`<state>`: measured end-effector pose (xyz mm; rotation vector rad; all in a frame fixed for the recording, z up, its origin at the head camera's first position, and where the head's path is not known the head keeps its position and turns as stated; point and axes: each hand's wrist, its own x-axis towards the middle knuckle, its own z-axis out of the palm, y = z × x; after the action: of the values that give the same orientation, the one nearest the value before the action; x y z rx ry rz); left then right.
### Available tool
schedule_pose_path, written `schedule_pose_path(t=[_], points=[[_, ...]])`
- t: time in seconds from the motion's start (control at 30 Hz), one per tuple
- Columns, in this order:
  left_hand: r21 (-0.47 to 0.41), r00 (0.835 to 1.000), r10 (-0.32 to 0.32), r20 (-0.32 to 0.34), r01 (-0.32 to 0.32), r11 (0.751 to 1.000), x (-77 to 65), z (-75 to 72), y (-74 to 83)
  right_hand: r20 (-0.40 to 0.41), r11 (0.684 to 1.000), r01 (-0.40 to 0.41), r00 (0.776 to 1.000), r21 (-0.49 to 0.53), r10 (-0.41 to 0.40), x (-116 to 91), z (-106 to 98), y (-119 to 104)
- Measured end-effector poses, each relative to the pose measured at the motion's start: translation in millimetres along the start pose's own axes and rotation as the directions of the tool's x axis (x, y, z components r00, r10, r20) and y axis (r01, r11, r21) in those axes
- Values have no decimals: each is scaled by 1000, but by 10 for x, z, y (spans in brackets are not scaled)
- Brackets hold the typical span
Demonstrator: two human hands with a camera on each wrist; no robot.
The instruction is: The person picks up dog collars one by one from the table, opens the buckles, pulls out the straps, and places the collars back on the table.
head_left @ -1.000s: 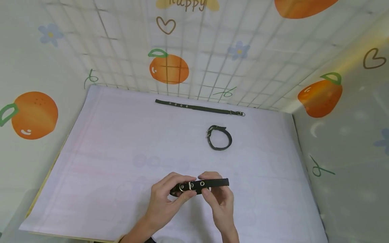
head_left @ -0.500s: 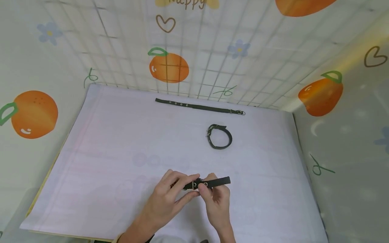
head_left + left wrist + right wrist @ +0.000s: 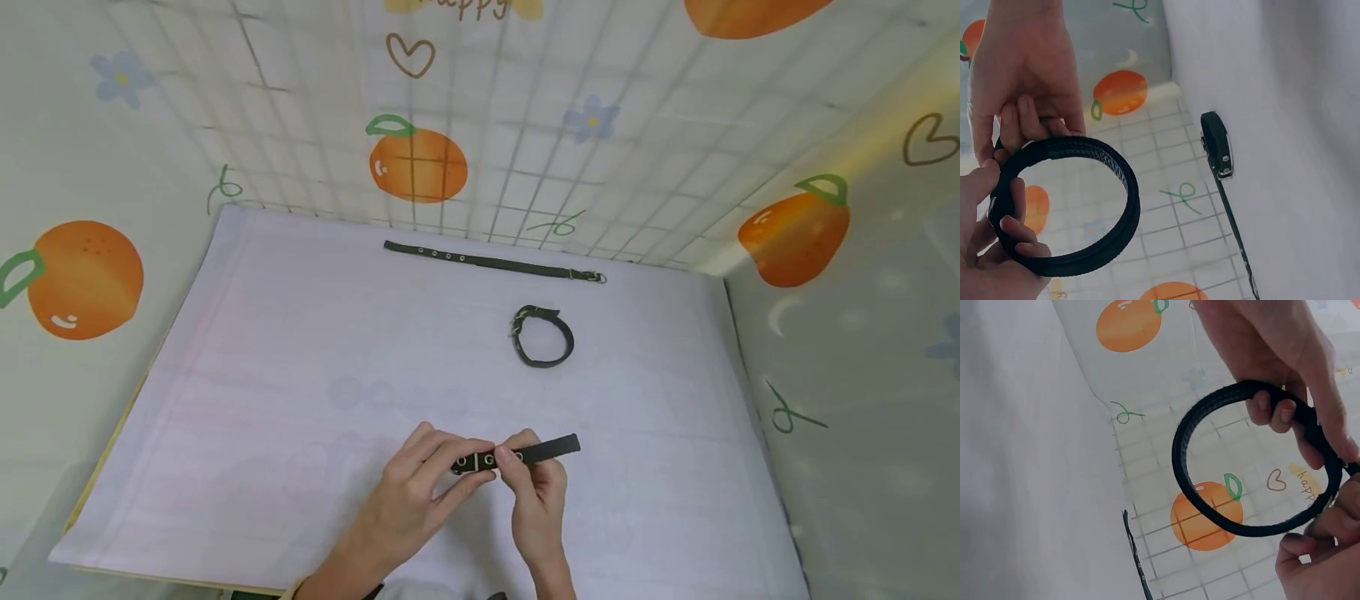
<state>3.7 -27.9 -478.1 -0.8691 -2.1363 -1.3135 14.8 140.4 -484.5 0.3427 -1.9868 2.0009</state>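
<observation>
Both hands hold a black buckle collar (image 3: pixel 557 448) above the near part of the table. It is bent into a ring, which shows whole in the left wrist view as a dark loop (image 3: pixel 1129 219). My left hand (image 3: pixel 408 483) grips it beside the metal buckle, fingers on top and thumb below. With thumb and fingers, my right hand (image 3: pixel 536 500) pinches the strap just right of the buckle. Metal eyelets show on both sides of the buckle, and the free strap end sticks out to the right, tilted slightly up.
A second collar (image 3: pixel 546 364), buckled into a ring, stands on the white-covered table (image 3: pixel 262 375) beyond the hands. Farther back a third collar (image 3: pixel 510 266) lies stretched out near the wire grid wall (image 3: pixel 517 192). Printed sheets with oranges hang around the sides.
The free strap end has moved right and tilted up, with more strap out past the buckle. My right thumb has come up onto the strap; the left hand has shifted slightly right.
</observation>
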Motion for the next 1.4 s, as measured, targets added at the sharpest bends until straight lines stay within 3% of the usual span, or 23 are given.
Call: schedule_pose_path(t=[0.33, 0.5, 0.8, 0.97, 1.13, 1.4], points=[[-3, 1000, 1, -15, -1, 1000, -5, 34, 2, 14, 998, -14, 1000, 61, 13, -9, -15, -8], [0, 997, 19, -71, -19, 1000, 9, 66, -4, 72, 998, 4, 997, 68, -9, -24, -36, 16], [-160, 984, -57, -170, 30, 987, 37, 85, -27, 164, 991, 106, 979, 87, -119, -38, -35, 152], [-262, 980, -111, -163, 66, 963, 8, 87, -30, 164, 980, 158, 971, 125, -177, -45, -25, 175], [-313, 971, -185, -151, 130, 941, -27, 88, -21, 157, 984, 157, 973, 89, -169, -17, -51, 130], [-309, 975, -177, -134, 128, 942, -56, 110, -27, 204, 991, 95, 972, 95, -113, 27, -94, 100]])
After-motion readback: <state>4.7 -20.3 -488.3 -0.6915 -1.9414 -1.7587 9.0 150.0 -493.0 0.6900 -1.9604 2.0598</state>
